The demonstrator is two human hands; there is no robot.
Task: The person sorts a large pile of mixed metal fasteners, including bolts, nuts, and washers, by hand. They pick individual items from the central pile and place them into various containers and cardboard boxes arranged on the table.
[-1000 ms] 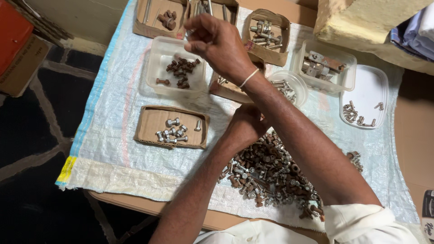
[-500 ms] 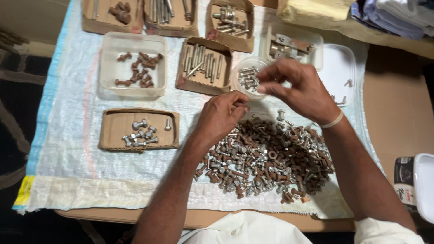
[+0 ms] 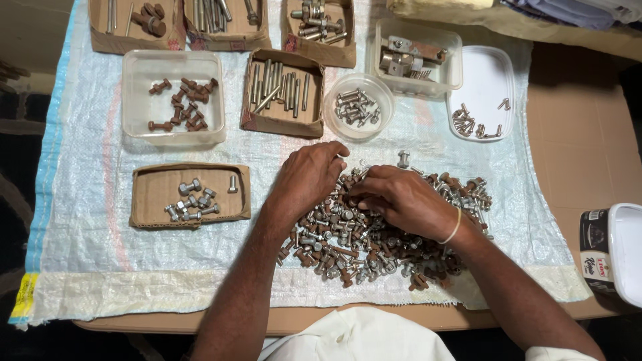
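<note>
Near the table's front edge, both hands, left [image 3: 309, 179] and right [image 3: 404, 200], have dropped together onto the bolt pile [image 3: 374, 241], fingers curled, sorting resumed.

Bare forearms, thin pale bangle [image 3: 455, 227] on right wrist, white garment [image 3: 361, 337] — short white sleeve edge

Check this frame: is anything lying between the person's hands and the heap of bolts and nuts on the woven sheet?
Nothing visible does. The left hand and right hand both rest directly on the heap of bolts and nuts, fingers among the pieces. The trays lie beyond it.
</note>
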